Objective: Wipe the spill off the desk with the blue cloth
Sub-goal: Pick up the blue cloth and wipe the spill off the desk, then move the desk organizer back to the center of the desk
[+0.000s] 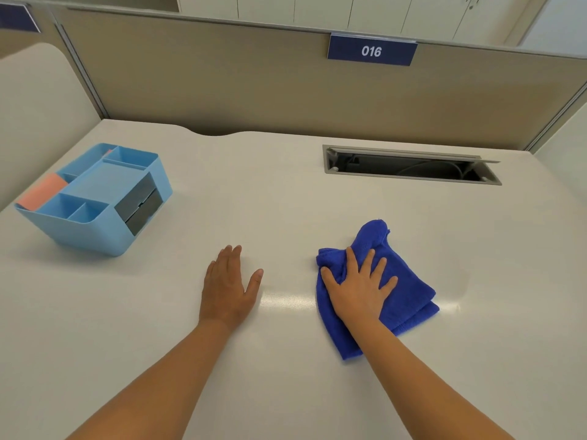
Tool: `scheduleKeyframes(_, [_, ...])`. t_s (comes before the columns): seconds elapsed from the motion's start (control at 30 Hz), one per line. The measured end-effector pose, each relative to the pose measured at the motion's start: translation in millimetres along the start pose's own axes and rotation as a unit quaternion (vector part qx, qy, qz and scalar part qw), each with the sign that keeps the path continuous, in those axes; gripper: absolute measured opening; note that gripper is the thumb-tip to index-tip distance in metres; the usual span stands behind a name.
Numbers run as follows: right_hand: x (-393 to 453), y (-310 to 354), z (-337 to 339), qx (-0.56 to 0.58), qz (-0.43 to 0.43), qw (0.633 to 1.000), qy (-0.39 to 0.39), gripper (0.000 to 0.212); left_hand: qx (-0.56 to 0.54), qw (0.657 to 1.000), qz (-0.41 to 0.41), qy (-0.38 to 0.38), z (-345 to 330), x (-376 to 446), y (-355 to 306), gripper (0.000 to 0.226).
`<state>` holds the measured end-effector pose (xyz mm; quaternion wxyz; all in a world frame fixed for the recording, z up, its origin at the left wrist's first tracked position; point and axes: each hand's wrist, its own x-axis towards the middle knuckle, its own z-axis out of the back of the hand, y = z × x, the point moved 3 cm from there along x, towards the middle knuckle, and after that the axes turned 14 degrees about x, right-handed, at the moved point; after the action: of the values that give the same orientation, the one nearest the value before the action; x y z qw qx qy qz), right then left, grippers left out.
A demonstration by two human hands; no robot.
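A crumpled blue cloth (406,281) lies on the pale desk (286,201), right of centre. My right hand (359,287) presses flat on the cloth with its fingers spread and straight. My left hand (228,287) rests flat on the bare desk to the left of the cloth, fingers together and thumb out. A faint wet sheen (289,300) shows on the desk between the two hands, and a glossy patch runs on to the right of the cloth.
A light blue desk organiser (95,198) with grey drawers and a pink pad stands at the left. An open cable slot (409,166) is set into the desk at the back right. A beige partition with a sign "016" (371,52) closes off the back.
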<state>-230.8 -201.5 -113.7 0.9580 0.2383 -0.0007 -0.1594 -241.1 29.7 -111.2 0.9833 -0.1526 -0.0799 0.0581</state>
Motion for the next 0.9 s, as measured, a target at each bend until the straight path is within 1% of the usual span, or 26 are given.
scheduleKeyframes(0.07, [-1,2,5,0.026,-0.012,1.000,0.010,0.079,-0.011,1.000,0.005,0.002,1,-1,-1,0.060])
scheduleKeyframes(0.17, [-5,16,19,0.088,0.009,0.996,-0.027,0.075,-0.036,0.999,0.006,-0.009,8,-2,-2,0.053])
scheduleKeyframes(0.23, [-8,35,27,0.131,0.037,0.990,-0.040,0.064,-0.058,0.998,0.003,-0.023,13,-3,-2,0.048])
scheduleKeyframes(0.33, [-11,66,35,0.212,0.061,0.975,-0.038,0.045,-0.102,0.993,0.012,-0.053,22,-3,-1,0.042])
scheduleKeyframes(0.43, [-13,96,34,0.293,0.079,0.953,-0.016,0.034,-0.170,0.978,0.074,-0.100,38,2,4,0.038])
scheduleKeyframes(0.5, [-14,116,27,0.354,0.060,0.933,0.021,0.031,-0.201,0.963,0.114,-0.136,50,8,11,0.035])
scheduleKeyframes(0.57, [-12,137,18,0.388,0.038,0.919,0.055,0.030,-0.224,0.948,0.151,-0.170,64,15,20,0.031])
scheduleKeyframes(0.67, [-6,174,-1,0.403,0.039,0.909,0.095,0.030,-0.270,0.915,0.234,-0.188,82,27,36,0.028])
scheduleKeyframes(0.73, [1,202,-14,0.422,0.037,0.898,0.120,0.027,-0.299,0.884,0.298,-0.199,96,34,48,0.026])
scheduleKeyframes(0.8, [9,231,-24,0.433,0.038,0.890,0.137,0.024,-0.303,0.851,0.363,-0.228,110,40,62,0.027])
scheduleKeyframes(0.83, [14,246,-28,0.433,0.040,0.889,0.141,0.024,-0.298,0.832,0.400,-0.245,115,41,71,0.030])
scheduleKeyframes(0.9, [26,278,-38,0.425,0.045,0.892,0.148,0.026,-0.307,0.778,0.485,-0.257,125,44,93,0.041])
